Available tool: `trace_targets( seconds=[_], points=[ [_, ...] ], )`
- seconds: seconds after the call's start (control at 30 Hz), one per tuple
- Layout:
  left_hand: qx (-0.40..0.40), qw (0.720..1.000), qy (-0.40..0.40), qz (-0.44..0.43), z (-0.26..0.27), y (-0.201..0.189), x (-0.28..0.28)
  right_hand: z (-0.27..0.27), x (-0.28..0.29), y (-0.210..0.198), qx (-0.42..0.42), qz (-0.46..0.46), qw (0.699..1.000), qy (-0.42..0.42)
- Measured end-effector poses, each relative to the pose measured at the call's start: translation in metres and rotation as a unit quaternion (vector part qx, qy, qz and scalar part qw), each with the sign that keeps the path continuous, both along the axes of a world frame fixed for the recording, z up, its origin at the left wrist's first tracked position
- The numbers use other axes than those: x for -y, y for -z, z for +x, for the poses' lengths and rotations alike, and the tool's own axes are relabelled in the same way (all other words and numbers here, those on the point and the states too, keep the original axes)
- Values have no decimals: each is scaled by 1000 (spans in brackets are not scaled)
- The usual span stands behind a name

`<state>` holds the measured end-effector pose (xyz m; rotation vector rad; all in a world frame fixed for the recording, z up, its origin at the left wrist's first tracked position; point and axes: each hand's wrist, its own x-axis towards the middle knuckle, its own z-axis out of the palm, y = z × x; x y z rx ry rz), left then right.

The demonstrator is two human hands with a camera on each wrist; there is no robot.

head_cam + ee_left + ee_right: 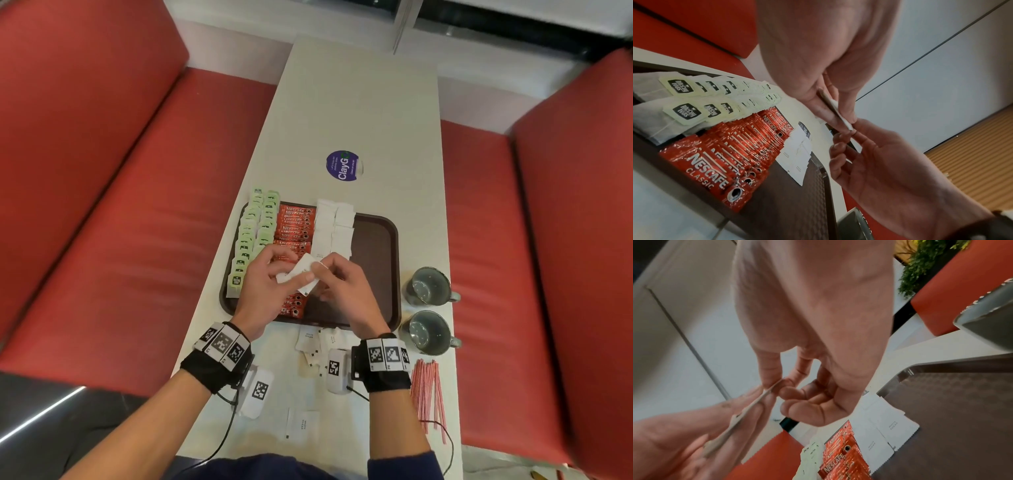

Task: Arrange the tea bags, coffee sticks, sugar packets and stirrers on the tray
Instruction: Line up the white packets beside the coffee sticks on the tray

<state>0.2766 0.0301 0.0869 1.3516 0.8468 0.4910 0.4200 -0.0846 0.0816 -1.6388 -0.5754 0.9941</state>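
Above the brown tray [376, 260], my left hand [296, 267] grips a few white sugar packets [301, 270]. My right hand [323, 265] pinches the end of one of them. The left wrist view shows the held packet [835, 110] edge-on between the fingers of my left hand [840, 120]. In the right wrist view my right hand [777, 387] pinches the top of that packet [748, 408]. On the tray lie two columns of green tea bags [253, 233], a column of red coffee sticks [294, 222] and two columns of sugar packets [334, 226]. Red-and-white stirrers [428, 390] lie on the table at the right.
Loose sugar packets [308, 342] lie on the white table just in front of the tray, with more [301, 425] nearer me. Two grey mugs [426, 286] [428, 332] stand right of the tray. A round purple sticker [342, 165] sits behind it. Red benches flank the table.
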Motion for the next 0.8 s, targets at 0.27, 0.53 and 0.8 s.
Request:
trace_targets(
  seconds=[0.27,0.53,0.8],
  points=[
    [-63,994,28,86,-5,6,3,4,7,-5,28,6,995,95],
    [-89,969,93,209,7,6,15,-16,0,-9,78,-19,992,93],
    [-94,981,66,156,1,13,2,-5,11,0,95,-2,994,62]
  ],
)
